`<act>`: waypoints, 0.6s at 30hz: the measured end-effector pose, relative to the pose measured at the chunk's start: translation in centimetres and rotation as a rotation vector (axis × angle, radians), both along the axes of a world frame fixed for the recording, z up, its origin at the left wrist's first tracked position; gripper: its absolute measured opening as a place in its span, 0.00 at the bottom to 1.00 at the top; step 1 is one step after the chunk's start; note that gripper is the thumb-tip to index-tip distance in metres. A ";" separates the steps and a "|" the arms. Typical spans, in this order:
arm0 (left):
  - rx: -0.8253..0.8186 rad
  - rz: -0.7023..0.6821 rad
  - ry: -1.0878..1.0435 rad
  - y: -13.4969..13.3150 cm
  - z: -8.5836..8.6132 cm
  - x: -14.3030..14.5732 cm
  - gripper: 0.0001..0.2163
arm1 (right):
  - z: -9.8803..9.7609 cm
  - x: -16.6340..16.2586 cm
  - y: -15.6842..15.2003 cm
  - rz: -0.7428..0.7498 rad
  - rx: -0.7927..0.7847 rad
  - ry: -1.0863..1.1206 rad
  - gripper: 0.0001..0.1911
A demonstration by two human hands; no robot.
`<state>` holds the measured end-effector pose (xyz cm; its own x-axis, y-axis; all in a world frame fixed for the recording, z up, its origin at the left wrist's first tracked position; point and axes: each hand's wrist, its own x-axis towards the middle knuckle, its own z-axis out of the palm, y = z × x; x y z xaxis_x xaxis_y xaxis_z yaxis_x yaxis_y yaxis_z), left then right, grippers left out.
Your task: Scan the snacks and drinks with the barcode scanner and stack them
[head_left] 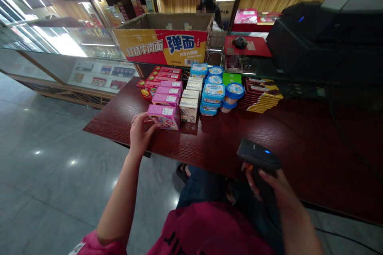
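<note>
My left hand [140, 131] rests against the near end of a pink box [164, 116], fingers curled on its left side, at the front of a row of pink boxes [167, 95] on a dark red wooden table [227, 135]. A black barcode scanner [259, 159] with a blue light sits in my right hand [271, 187], held above the table's near edge. Cream boxes [190, 101] and blue-lidded tubs [218, 92] stand just right of the pink row.
Red boxes [161, 75] lie behind the pink ones. A fanned stack of dark packets [261, 95] lies at the right. A large open cardboard carton [164, 40] stands behind. A black till machine [326, 32] fills the right. Glass display counter [60, 59] at left.
</note>
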<state>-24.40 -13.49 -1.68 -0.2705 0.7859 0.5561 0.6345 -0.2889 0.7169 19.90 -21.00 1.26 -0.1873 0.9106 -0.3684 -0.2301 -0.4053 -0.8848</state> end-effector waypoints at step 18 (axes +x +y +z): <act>-0.024 -0.027 -0.361 5.2 1.7 -4.9 0.20 | -0.3 0.0 0.0 -0.050 -0.011 -0.038 0.23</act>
<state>-29.31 -8.31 0.05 -0.4250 0.8071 0.4099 0.3315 -0.2826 0.9001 19.86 -21.03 0.97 -0.1274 0.9144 -0.3843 -0.2164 -0.4037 -0.8889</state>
